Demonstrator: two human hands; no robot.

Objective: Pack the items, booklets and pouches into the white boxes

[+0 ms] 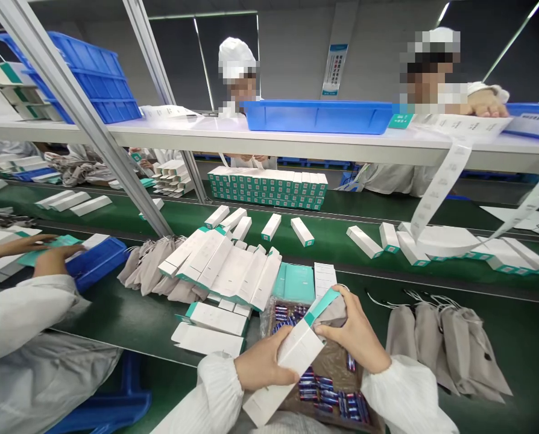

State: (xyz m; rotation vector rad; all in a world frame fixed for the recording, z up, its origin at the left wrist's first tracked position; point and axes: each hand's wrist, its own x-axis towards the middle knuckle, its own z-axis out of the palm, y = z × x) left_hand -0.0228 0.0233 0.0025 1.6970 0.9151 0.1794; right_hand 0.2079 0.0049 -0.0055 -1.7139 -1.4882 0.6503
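Observation:
My left hand (266, 358) is closed round a long white box (292, 355) with teal inside its open upper end. At that end my right hand (357, 330) grips a grey cloth pouch (331, 314), which is partly in the box's mouth; the thumb and fingers are pressed on it. What the pouch contains is hidden. Below my hands stands a brown carton (337, 367) holding many blue batteries (315, 389). More white boxes (224, 259) are piled left of my hands. To the right lie several grey drawstring pouches (445, 343).
A green conveyor (333, 235) carries loose white boxes behind the work surface. Above it runs a shelf (197, 129) with a blue tray (319, 117) and a hanging label strip (441, 187). A co-worker's hands (47, 256) are at the left by a blue bin (96, 263); other people stand opposite.

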